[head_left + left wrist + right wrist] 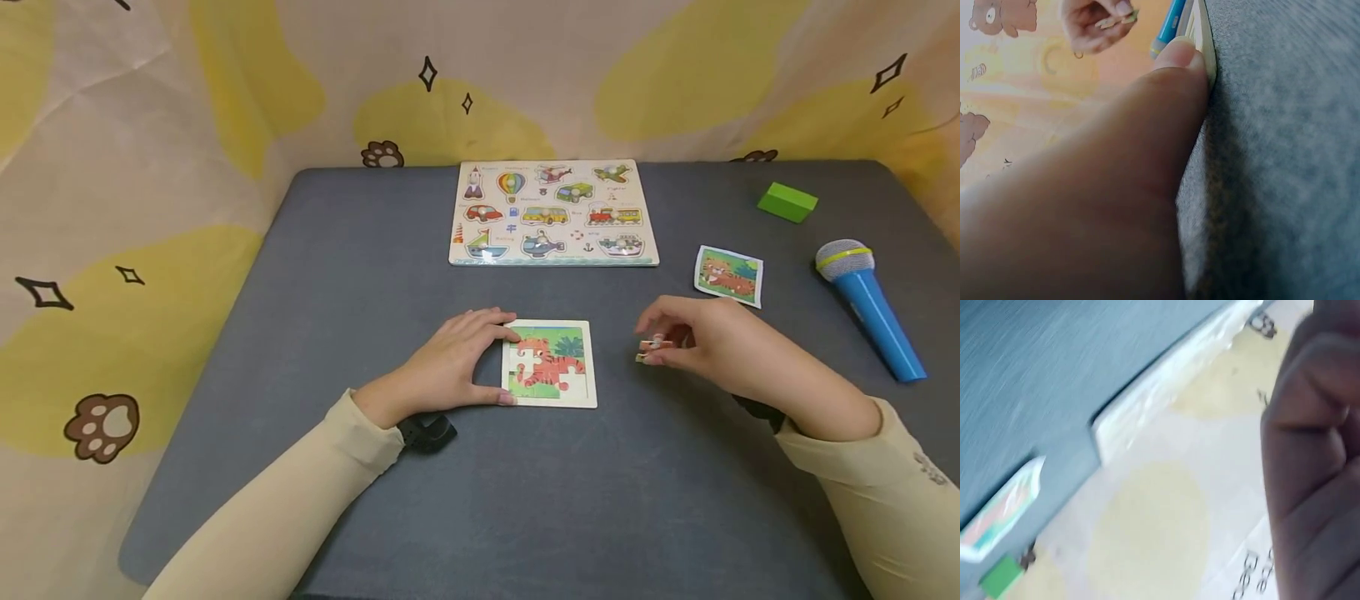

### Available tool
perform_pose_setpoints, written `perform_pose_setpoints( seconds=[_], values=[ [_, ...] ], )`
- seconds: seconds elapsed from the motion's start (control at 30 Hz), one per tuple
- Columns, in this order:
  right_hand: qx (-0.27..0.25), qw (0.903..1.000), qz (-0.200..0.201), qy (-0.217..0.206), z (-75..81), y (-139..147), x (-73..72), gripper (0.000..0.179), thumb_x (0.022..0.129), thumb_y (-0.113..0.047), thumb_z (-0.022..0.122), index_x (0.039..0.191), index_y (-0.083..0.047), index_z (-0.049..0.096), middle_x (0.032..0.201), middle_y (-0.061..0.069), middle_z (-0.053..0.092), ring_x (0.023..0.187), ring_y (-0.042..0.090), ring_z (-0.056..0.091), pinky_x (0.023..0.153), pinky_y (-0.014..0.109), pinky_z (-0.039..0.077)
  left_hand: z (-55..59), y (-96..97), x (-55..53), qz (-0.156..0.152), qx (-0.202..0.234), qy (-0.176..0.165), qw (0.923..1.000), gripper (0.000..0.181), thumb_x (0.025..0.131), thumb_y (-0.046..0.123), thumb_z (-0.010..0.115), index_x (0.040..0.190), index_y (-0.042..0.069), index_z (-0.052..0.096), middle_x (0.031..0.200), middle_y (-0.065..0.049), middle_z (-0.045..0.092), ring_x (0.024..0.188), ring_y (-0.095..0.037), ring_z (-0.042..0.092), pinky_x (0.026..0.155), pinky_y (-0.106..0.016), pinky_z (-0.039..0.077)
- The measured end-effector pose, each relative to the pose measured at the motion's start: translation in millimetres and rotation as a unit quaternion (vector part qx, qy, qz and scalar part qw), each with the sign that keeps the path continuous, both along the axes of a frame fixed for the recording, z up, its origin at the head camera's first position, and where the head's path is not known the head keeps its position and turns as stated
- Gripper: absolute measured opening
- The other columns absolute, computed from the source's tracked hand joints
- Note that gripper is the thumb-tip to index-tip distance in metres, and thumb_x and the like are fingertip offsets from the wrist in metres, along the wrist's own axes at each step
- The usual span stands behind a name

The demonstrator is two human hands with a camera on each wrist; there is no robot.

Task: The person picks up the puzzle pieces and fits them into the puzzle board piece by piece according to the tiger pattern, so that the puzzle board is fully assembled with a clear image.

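A small square tiger jigsaw puzzle (549, 363) lies on the table in the head view, with pale gaps at its left and lower right. My left hand (459, 358) rests at its left side, thumb at the near corner and fingers reaching over the far corner. To the right, just above the table, my right hand (708, 342) pinches small jigsaw pieces (656, 344) between thumb and fingers; how many cannot be told. The left wrist view shows my left thumb (1175, 59) against the puzzle's edge and the right hand beyond. Curled right-hand fingers (1310, 412) fill the right wrist view's edge.
A wooden vehicle peg puzzle (555, 212) lies at the back. Beyond my right hand is a tiger picture card (729, 277). A green block (787, 202) and a blue toy microphone (870, 308) lie at the right. Patterned cloth (480, 83) hangs behind the grey table (360, 250).
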State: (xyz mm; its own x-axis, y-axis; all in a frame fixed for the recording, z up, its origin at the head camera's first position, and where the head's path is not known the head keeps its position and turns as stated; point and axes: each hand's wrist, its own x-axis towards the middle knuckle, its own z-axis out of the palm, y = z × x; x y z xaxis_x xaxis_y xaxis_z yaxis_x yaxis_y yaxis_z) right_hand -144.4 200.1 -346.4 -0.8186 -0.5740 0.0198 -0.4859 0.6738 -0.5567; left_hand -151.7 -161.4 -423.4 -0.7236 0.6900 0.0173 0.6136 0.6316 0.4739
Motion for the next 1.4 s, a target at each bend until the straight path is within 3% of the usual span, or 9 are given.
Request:
perform_pose_setpoints(
  seconds=[0.17,0.43,0.63,0.83,0.97,1.17,1.4],
  values=[
    [-0.005,0.9998,0.003,-0.018,-1.1,-26,-7.1,0.019,0.089,-0.002,0.083,0.097,-0.018,0.077,0.089,-0.009,0.072,0.076,0.010,0.061,0.065,0.026,0.049,2.6,1.9,0.0,-0.001,-0.001,-0.002,1.0000,0.078,0.088,0.055,0.081,0.149,0.018,0.051,0.167,0.000,0.032,0.158,-0.019,0.019,0.126,-0.039,0.008],
    [-0.032,0.9984,0.019,-0.042,-10.0,-60,-14.0,0.019,0.092,-0.004,0.081,0.107,-0.013,0.075,0.089,-0.006,0.071,0.081,0.012,0.064,0.071,0.033,0.053,3.8,3.1,0.4,-0.004,0.003,-0.001,1.0000,0.078,0.088,0.057,0.081,0.149,0.018,0.051,0.166,-0.001,0.033,0.158,-0.020,0.020,0.126,-0.039,0.007],
    [-0.059,0.9963,0.004,-0.063,-17.4,-86,-20.0,0.018,0.089,-0.003,0.083,0.091,-0.013,0.068,0.083,-0.004,0.069,0.076,0.015,0.064,0.066,0.034,0.051,4.2,2.2,0.2,-0.003,0.007,0.004,1.0000,0.077,0.088,0.056,0.082,0.147,0.017,0.052,0.166,-0.001,0.034,0.157,-0.020,0.021,0.126,-0.041,0.009],
    [-0.076,0.9930,0.001,-0.090,-24.9,-106,-24.0,0.017,0.091,-0.002,0.081,0.096,-0.012,0.068,0.085,-0.001,0.068,0.078,0.016,0.063,0.068,0.033,0.050,3.1,2.8,1.0,0.009,0.009,-0.004,0.9999,0.082,0.087,0.057,0.082,0.148,0.014,0.050,0.166,-0.002,0.034,0.158,-0.020,0.020,0.126,-0.044,0.011],
    [-0.077,0.9915,-0.022,-0.102,-25.0,-114,-23.6,0.018,0.087,-0.006,0.086,0.086,-0.013,0.070,0.079,-0.003,0.070,0.073,0.015,0.063,0.063,0.031,0.048,1.7,3.5,1.2,0.021,0.012,-0.005,0.9997,0.085,0.085,0.058,0.084,0.148,0.012,0.049,0.166,-0.003,0.034,0.158,-0.021,0.017,0.125,-0.047,0.015],
    [-0.052,0.9943,-0.015,-0.092,-29.0,-122,-23.8,0.020,0.083,-0.012,0.091,0.083,-0.016,0.072,0.078,-0.006,0.069,0.072,0.013,0.063,0.066,0.033,0.050,2.4,2.2,2.2,0.030,0.018,-0.010,0.9993,0.086,0.083,0.057,0.086,0.147,0.011,0.049,0.166,-0.003,0.034,0.159,-0.021,0.016,0.124,-0.048,0.016],
    [-0.013,0.9980,0.003,-0.061,-33.5,-128,-21.6,0.012,0.089,-0.006,0.084,0.097,-0.013,0.078,0.081,-0.007,0.071,0.077,0.010,0.066,0.074,0.034,0.053,2.7,2.3,2.0,0.032,0.017,-0.016,0.9992,0.087,0.083,0.057,0.085,0.147,0.011,0.050,0.166,-0.003,0.034,0.159,-0.020,0.017,0.125,-0.048,0.016]
  ],
)
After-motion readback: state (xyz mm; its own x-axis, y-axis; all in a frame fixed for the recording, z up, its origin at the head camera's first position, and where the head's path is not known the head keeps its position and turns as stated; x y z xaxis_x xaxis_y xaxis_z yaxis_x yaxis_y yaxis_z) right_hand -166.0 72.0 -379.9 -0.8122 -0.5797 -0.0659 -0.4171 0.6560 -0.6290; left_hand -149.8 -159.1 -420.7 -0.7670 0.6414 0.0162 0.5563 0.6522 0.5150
